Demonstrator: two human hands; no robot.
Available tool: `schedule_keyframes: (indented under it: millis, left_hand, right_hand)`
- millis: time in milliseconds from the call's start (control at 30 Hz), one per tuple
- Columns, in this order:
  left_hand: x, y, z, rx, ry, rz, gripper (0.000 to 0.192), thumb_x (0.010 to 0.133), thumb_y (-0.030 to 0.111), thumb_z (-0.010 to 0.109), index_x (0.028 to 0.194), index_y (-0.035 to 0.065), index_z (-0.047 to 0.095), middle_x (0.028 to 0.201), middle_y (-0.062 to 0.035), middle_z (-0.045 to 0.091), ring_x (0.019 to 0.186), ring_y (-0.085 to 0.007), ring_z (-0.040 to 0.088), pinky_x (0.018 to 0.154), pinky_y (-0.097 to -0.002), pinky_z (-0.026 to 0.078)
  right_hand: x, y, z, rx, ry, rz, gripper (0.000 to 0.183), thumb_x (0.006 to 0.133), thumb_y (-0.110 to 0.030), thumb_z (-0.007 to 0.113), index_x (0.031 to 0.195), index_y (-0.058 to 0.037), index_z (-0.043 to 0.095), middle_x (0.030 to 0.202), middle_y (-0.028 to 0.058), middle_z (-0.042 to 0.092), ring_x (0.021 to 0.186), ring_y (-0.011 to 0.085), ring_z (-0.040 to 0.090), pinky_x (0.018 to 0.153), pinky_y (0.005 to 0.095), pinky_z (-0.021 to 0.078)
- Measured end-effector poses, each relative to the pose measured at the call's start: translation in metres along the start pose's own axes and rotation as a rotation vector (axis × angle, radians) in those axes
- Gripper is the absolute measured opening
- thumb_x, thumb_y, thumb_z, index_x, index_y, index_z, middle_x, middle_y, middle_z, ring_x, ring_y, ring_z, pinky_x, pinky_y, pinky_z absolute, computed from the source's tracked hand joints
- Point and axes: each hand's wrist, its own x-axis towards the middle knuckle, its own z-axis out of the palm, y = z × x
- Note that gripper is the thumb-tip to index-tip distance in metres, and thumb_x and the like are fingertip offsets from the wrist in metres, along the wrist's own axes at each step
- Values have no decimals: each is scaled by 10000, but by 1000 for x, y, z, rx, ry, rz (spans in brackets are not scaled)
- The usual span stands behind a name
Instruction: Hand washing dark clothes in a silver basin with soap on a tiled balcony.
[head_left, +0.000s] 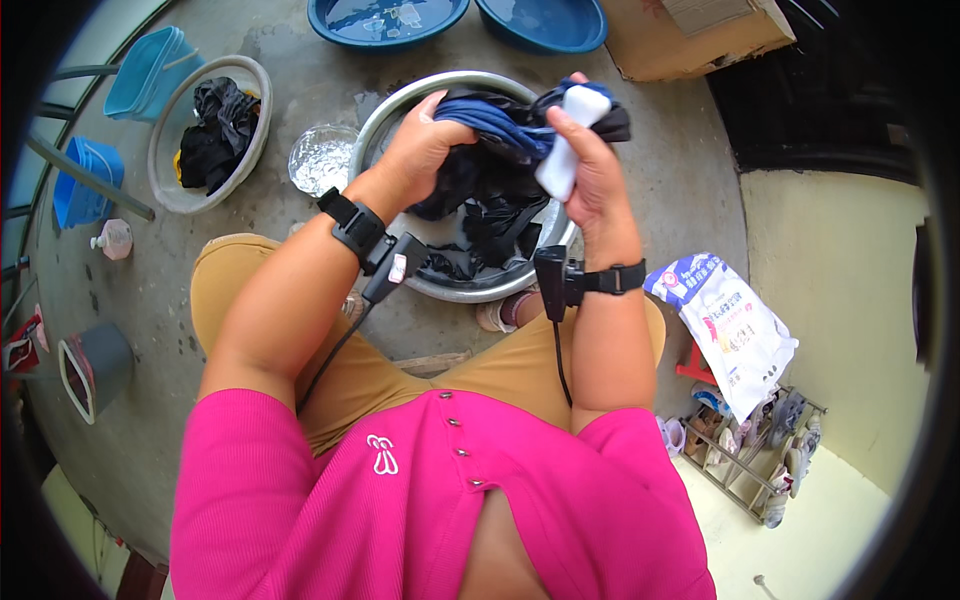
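Both hands are raised over a large metal basin standing on the floor between my feet. My left hand grips a bunched dark garment with a blue band. In my right hand is a white bar, apparently soap, pressed against the garment's other end. The cloth is stretched between the two hands, and part of it hangs into the basin. More wet black cloth lies in the basin with some cloudy water.
Beside the basin's left rim stands a clear bowl. A pale tub of dark clothes sits farther left, near blue buckets. Two blue basins and a cardboard box are ahead. On the right are a white-and-blue bag and a shoe rack.
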Motion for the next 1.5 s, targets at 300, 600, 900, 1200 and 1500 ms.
schedule_keyframes:
  millis: [300, 600, 900, 1200, 1500]
  left_hand:
    - [-5, -42, 41, 1041, 133, 589, 353, 806, 261, 611, 1015, 23, 455, 1087, -207, 437, 1041, -362, 414, 924, -384, 329]
    - [-10, -34, 32, 1088, 185, 512, 215, 829, 150, 504, 962, -14, 462, 952, -222, 467, 891, -383, 456, 781, -430, 386]
    - [3, -56, -8, 1467, 224, 578, 249, 891, 153, 429, 1075, -14, 432, 1024, -221, 443, 939, -376, 446, 849, -412, 371]
    - [-11, -52, 26, 1292, -53, 293, 340, 911, 218, 368, 1176, 4, 360, 1123, -261, 469, 968, -436, 503, 804, -463, 425]
    - [-12, -33, 44, 1523, -7, 1, 383, 900, 355, 315, 1084, 18, 327, 946, -272, 590, 781, -449, 578, 653, -519, 442]
  right_hand:
    - [9, 51, -7, 208, -74, 409, 643, 807, -692, 362, 1034, -114, 527, 992, 83, 586, 881, 199, 577, 745, 341, 484]
    - [5, 68, 5, 234, 101, 315, 458, 855, -578, 421, 922, -142, 543, 870, 28, 593, 821, 172, 572, 758, 304, 460]
    - [-1, 74, 21, 298, 59, 336, 482, 826, -560, 512, 1007, -117, 564, 955, 50, 604, 866, 163, 578, 763, 293, 463]
    - [1, 79, -8, -6, 319, 120, 228, 790, -268, 622, 739, -49, 586, 673, 48, 582, 602, 144, 568, 542, 287, 449]
    - [0, 72, -7, -164, 317, 28, 292, 816, -234, 633, 596, -65, 541, 529, -5, 515, 419, 89, 416, 435, 261, 331]
